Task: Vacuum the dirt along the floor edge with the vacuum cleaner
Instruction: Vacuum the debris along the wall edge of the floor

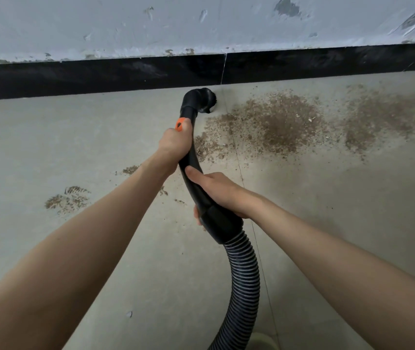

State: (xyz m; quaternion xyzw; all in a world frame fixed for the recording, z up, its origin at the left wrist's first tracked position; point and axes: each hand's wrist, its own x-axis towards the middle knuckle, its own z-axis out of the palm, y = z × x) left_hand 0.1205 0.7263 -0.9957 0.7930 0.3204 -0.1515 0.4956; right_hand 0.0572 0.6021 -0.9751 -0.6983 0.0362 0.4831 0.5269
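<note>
A black curved vacuum wand (193, 162) with an orange slider (180, 124) runs from a ribbed hose (241, 286) up to a round brush nozzle (205, 99). The nozzle sits on the floor right at the black skirting (100, 77). My left hand (175, 144) grips the wand high up, just below the orange slider. My right hand (216, 192) grips it lower, near the hose cuff. A wide patch of brown dirt (274, 122) lies to the right of the nozzle, and more dirt (388, 114) spreads further right.
Grey floor tiles (75, 147) fill the view. Small dirt smears (67, 199) lie at the left, and another smear (130, 170) sits near my left forearm. A scuffed pale wall (151, 24) rises above the skirting. The hose trails off the bottom edge.
</note>
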